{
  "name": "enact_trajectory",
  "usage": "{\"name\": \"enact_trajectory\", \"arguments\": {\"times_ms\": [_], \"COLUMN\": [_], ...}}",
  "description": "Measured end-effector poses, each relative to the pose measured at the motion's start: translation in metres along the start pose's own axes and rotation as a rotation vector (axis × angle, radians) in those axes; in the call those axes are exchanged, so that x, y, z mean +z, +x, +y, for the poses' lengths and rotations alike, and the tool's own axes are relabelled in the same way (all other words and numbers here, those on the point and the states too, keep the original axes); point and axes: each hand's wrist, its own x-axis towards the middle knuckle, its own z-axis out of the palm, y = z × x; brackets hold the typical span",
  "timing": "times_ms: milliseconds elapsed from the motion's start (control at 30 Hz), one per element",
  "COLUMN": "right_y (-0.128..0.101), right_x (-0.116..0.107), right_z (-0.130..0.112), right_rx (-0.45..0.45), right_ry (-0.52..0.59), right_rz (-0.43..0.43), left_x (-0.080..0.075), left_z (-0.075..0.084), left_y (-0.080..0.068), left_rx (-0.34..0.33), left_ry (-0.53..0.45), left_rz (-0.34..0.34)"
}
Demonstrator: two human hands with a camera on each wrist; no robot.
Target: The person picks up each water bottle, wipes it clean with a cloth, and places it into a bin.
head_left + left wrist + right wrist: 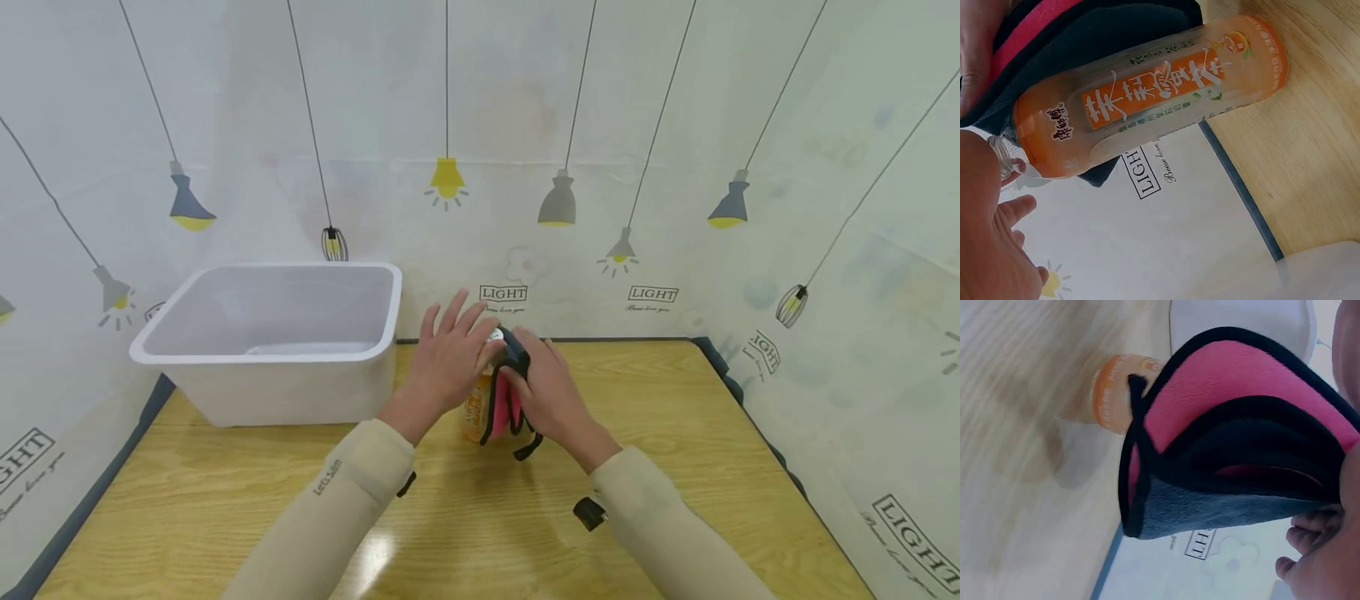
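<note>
Bottle (pixel 1154 94), upright at the wooden table (pixel 675 467), looks smooth, probably slippery; its neck (pixel 1001 155), pinched by the left hand (pixel 450 358), seems the firmest hold. Right hand (pixel 553 390) grips a folded cloth (pixel 1210 387) alongside, likely soft and floppy.

The bottle (pixel 1154 94) reads 茉莉蜜茶, with 康师傅 near its neck. In the head view, "LIGHT" marks the wall covering (pixel 502 225) at 3, 4 and 8 o'clock, above script ending "love you"; the left sleeve (pixel 341 504), near 7 o'clock, shows "Let's" plus a blurred word.
</note>
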Motion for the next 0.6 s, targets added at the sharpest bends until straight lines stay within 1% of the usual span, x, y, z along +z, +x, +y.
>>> {"name": "enact_trajectory", "arguments": {"times_ms": [67, 200, 300, 433, 600], "right_y": [0.0019, 0.0056, 0.008, 0.0089, 0.0071], "right_x": [-0.0003, 0.0027, 0.0047, 0.0044, 0.0033], "right_z": [-0.0034, -0.0068, -0.0093, -0.0116, -0.01], "right_rx": [0.002, 0.02, 0.025, 0.016, 0.015], "right_ry": [-0.063, -0.23, -0.321, -0.373, -0.407], "right_rz": [-0.018, -0.054, -0.069, -0.079, -0.093], "left_x": [0.0007, 0.0016, 0.0013, 0.0007, 0.0], "left_z": [-0.0004, -0.0005, -0.0003, -0.0002, -0.0005], "left_y": [-0.0001, -0.0001, 0.0001, 0.0003, -0.0004], "left_rx": [-0.005, -0.01, -0.01, -0.009, -0.007], "left_ry": [-0.003, 0.007, 0.03, 0.05, 0.034], "left_rz": [-0.005, -0.019, -0.012, -0.001, -0.012]}}
